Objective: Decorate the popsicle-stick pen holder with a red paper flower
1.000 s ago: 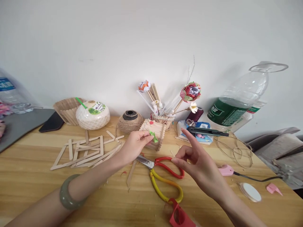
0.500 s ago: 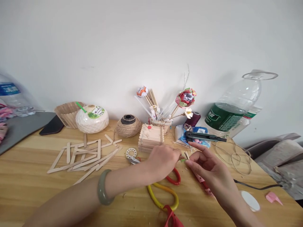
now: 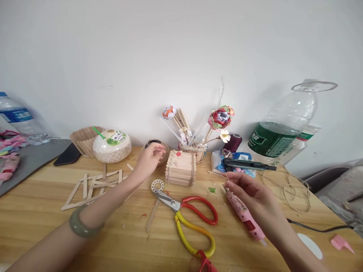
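Note:
My left hand (image 3: 151,156) is in front of the ball of twine (image 3: 163,160), partly covering it. Its fingers are curled together, and I cannot make out whether anything small is between them. On the right, my right hand (image 3: 245,187) pinches a thin tan strand (image 3: 227,175) between thumb and fingers. Below it lies a pink glue gun (image 3: 245,217), nozzle pointing up and left. Scissors (image 3: 172,204) with one red and one yellow handle lie between my arms. Behind them sits a small craft-stick box (image 3: 181,172) with a red dot and twine around it.
Loose craft sticks (image 3: 85,185) lie at left, before a wrapped coconut (image 3: 112,145). Paper flowers (image 3: 221,118) stand in a holder at the back. A box cutter (image 3: 248,165) rests on a blue packet. A large bottle (image 3: 275,139) and loose twine (image 3: 283,190) are at right.
My left hand has moved away from my right hand, leftward and back to the twine ball. The scissors and a small green scrap are now uncovered. My right hand stays nearly in place.

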`<act>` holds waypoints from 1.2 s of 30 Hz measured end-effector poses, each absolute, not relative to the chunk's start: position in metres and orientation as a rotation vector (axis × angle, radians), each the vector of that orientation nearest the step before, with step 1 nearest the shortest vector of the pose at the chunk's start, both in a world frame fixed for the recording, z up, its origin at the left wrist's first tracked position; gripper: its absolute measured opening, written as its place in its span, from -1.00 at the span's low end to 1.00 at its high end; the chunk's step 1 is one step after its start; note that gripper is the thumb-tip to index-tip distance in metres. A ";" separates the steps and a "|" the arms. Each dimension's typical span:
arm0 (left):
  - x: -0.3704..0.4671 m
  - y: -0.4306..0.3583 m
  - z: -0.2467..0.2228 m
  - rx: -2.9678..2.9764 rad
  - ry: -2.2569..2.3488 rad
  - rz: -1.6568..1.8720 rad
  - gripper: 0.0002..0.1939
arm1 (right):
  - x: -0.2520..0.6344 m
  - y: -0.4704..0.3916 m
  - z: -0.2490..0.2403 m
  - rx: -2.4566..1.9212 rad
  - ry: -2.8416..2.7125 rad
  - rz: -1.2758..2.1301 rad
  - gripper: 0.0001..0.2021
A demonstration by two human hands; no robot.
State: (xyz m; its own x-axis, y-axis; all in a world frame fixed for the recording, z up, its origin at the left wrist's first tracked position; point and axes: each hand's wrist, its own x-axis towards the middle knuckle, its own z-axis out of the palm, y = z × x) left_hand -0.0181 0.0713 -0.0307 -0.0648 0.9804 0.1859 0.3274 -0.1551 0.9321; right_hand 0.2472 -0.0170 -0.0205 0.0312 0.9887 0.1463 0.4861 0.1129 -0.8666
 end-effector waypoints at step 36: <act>0.032 -0.006 -0.046 2.612 0.716 1.389 -0.61 | 0.229 -0.050 -0.046 -0.528 -1.113 2.247 -0.41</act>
